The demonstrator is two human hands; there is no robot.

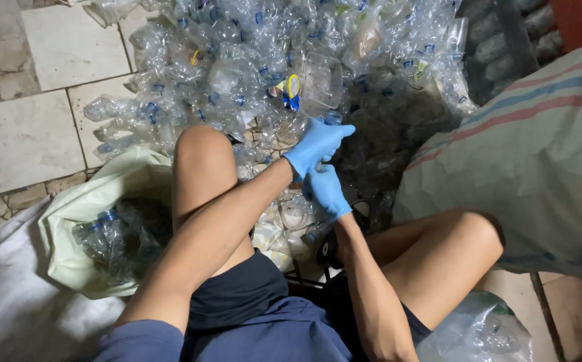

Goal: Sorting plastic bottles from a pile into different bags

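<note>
Between the raised knees, at the near edge of a heap of crushed clear plastic bottles point(250, 67), both blue-gloved hands are held close together. The left hand point(316, 146) is closed around a clear bottle with a blue cap point(332, 118), while the right hand point(328, 191) sits just below it, its grip curled, though on what cannot be told. A pale green sack point(89, 201) of bottles lies at left, a striped woven sack point(539, 154) at right.

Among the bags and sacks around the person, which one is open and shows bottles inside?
The pale green bag beside the person's left knee: its mouth is open and holds clear bottles with blue caps. The striped woven sack on the right shows no contents.
</note>
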